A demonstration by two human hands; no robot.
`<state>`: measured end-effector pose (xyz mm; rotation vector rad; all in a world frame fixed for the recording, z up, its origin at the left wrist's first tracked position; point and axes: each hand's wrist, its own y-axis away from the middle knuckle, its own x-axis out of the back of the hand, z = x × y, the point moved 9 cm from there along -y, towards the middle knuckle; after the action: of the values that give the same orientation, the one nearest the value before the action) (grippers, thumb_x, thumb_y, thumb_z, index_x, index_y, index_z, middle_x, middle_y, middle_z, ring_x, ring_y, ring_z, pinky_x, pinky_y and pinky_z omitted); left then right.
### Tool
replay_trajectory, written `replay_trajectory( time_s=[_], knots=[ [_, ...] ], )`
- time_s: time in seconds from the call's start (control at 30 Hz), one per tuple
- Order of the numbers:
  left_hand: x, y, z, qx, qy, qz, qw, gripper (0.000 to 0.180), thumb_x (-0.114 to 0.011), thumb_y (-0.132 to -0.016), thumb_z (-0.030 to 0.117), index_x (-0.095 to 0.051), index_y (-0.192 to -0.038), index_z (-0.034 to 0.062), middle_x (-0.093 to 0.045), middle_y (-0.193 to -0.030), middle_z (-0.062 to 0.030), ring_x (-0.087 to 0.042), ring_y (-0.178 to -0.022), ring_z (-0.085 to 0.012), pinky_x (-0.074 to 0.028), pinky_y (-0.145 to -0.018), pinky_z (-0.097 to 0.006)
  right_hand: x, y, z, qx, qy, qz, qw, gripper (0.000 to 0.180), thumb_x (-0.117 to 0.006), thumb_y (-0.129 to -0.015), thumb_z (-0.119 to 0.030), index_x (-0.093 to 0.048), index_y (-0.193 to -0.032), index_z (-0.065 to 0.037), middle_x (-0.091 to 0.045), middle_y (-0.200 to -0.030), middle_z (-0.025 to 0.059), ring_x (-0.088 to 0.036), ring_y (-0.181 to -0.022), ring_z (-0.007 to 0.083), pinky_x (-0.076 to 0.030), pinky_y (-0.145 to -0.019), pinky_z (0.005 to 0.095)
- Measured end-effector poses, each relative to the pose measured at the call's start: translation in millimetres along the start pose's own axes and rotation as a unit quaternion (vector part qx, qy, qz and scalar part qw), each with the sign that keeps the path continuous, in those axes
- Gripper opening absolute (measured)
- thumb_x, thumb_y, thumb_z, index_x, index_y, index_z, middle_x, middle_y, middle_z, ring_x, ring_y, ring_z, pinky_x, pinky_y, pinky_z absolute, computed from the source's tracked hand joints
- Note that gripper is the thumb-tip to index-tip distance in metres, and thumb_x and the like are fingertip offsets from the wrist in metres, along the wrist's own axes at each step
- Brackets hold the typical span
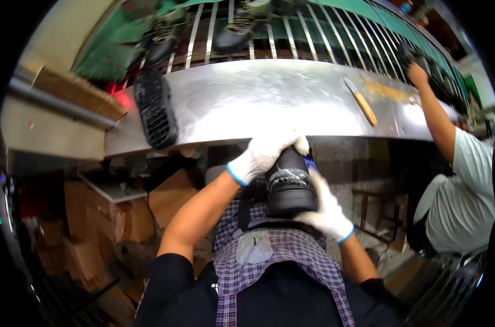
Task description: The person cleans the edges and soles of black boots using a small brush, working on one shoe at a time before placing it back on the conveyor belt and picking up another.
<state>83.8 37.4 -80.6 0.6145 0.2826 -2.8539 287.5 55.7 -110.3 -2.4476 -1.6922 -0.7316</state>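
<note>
A black shoe [289,188] is held in front of my apron, just off the near edge of the metal bench. It has a thick sole, and a whitish, rough band runs around it above the sole. My left hand [269,152], in a white glove with a blue cuff, closes over the shoe's far part. My right hand [328,210], gloved the same way, wraps the shoe's right side and low edge; some of its fingers are hidden. On the bench's left end lies a separate black sole [155,109], its gridded face up.
A wooden-handled knife [363,106] rests on the metal bench [247,98], right of centre. Behind is a slatted rack [307,32] carrying black shoes [236,34]. Cardboard boxes [103,218] are piled at lower left. At right, a co-worker's arm [438,106] reaches toward the rack.
</note>
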Motion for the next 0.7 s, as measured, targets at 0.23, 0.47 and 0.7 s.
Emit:
replay_trajectory(
  time_s=[0.23,0.47,0.7],
  knots=[
    [10,-25,-19,0.061,-0.163,0.107,0.979,0.031,-0.057,-0.113,0.021,-0.076,-0.103,-0.0016,-0.076,-0.101,-0.0120,-0.069,-0.098,-0.0202,-0.056,-0.096,-0.036,57,-51,-109,0.188,0.157,0.014,0.969,0.095,-0.097,-0.069,-0.053,-0.064,-0.148,-0.012,-0.046,-0.161,0.0270,-0.044,-0.151,0.0503,-0.038,-0.125,0.0589],
    [25,7,3,0.003,-0.283,0.152,0.947,0.029,-0.061,-0.111,0.024,-0.075,-0.114,-0.0013,-0.077,-0.110,-0.0144,-0.071,-0.104,-0.0233,-0.056,-0.100,-0.038,2,20,-120,0.373,0.137,-0.091,0.913,0.045,-0.090,-0.065,-0.013,-0.072,-0.107,-0.011,-0.069,-0.111,0.0131,-0.069,-0.101,0.0353,-0.057,-0.093,0.0503],
    [-67,119,80,-0.136,-0.475,0.109,0.863,0.063,-0.097,-0.076,0.026,-0.066,-0.121,-0.0055,-0.068,-0.116,-0.0238,-0.072,-0.106,-0.0382,-0.061,-0.091,-0.046,36,-20,-123,0.294,0.124,-0.009,0.948,0.072,-0.099,-0.067,-0.020,-0.058,-0.124,-0.004,-0.064,-0.118,0.0182,-0.066,-0.111,0.0387,-0.057,-0.095,0.0491]
  ],
)
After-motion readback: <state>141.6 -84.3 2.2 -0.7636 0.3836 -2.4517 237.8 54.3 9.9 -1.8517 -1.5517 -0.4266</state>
